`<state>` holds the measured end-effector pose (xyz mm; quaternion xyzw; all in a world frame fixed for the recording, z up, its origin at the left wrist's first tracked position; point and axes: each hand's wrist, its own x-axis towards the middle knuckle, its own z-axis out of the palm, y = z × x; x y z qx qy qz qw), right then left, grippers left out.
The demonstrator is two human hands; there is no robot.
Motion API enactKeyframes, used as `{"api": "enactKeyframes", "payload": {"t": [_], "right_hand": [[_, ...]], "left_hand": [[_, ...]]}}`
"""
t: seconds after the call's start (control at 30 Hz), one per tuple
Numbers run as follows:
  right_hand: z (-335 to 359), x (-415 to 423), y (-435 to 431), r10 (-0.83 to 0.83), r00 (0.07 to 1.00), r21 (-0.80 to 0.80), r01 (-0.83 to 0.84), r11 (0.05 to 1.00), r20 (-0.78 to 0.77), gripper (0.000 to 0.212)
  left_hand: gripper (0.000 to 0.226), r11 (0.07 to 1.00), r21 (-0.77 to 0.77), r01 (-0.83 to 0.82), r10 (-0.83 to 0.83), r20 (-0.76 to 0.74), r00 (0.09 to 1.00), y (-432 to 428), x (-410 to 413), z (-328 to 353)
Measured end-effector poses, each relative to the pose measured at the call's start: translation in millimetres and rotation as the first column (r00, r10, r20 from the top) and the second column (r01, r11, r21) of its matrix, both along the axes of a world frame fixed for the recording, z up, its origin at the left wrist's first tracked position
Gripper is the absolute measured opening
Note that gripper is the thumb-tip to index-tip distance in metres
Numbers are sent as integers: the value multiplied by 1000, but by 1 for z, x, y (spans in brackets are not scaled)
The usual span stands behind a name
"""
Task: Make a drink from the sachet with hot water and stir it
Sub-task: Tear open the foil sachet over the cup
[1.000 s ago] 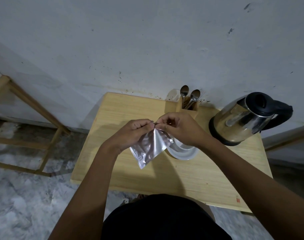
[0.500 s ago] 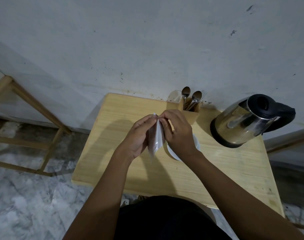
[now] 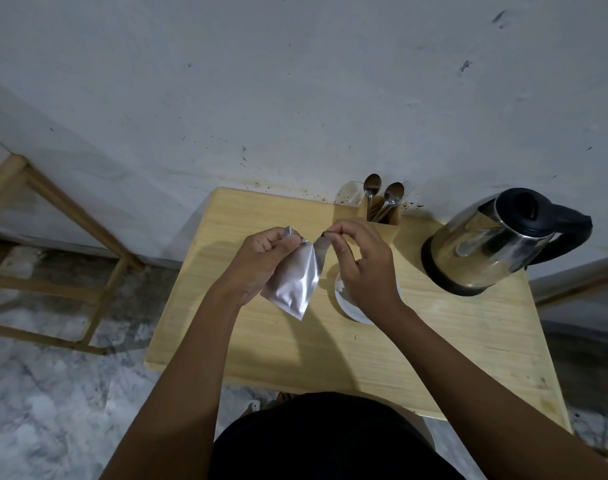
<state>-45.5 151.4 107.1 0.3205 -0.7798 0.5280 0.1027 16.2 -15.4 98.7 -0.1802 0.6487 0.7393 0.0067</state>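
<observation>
Since half a second ago the hands have pulled apart and the sachet (image 3: 295,278) has turned from edge-on to face-on, with its top strip (image 3: 321,242) now peeling off to the right.

Left hand (image 3: 261,261): fingers (image 3: 285,242) curled and clamped on the sachet's upper left corner. Right hand (image 3: 361,268): thumb and forefinger pinched tight on the end of the strip, other fingers loosely bent. The strip looks attached to the pouch at its lower end; can't tell how far the tear runs.

The sachet is held in the air above the tabletop (image 3: 434,358), just left of the white cup (image 3: 344,306), which is half hidden under the right hand.

Handling, as a judgement: very light, thin foil, floppy, crumples easily, slick surface. Likely loose powder inside, so it spills if tipped once open. Best hold is by the top corners near the seal, as now; for pouring, pinch the lower body and keep the mouth up until it is over the cup.

Look: plain silver, shiny, creased, roughly rectangular, hanging on a diagonal with one bottom corner lowest. No print visible on this side.

Kettle (image 3: 486,251) stands at right, spoons (image 3: 382,199) in a wooden holder (image 3: 389,220) at the back.
</observation>
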Motion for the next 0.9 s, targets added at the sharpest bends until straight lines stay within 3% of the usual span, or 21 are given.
{"api": "enactKeyframes", "payload": {"t": [0.17, 0.3, 0.53, 0.67, 0.9], "right_hand": [[3, 9, 8, -119, 981, -197, 148, 969, 154, 19], [-1, 19, 9, -125, 974, -243, 170, 955, 187, 27], [-1, 9, 10, -134, 984, -117, 147, 982, 114, 20], [-4, -7, 10, -143, 984, -67, 151, 986, 106, 9], [-12, -29, 2, -214, 964, -28, 221, 975, 160, 12]], "left_hand": [[16, 994, -66, -86, 86, -6, 996, -7, -1, -1], [17, 993, -60, -98, 97, -13, 995, -5, -2, -2], [11, 995, 80, -51, 49, 23, 999, -1, 3, 0], [17, 1000, 23, -2, 2, 2, 1000, -1, 5, 4], [20, 982, -191, -15, 8, -32, 999, -2, 3, 11]]}}
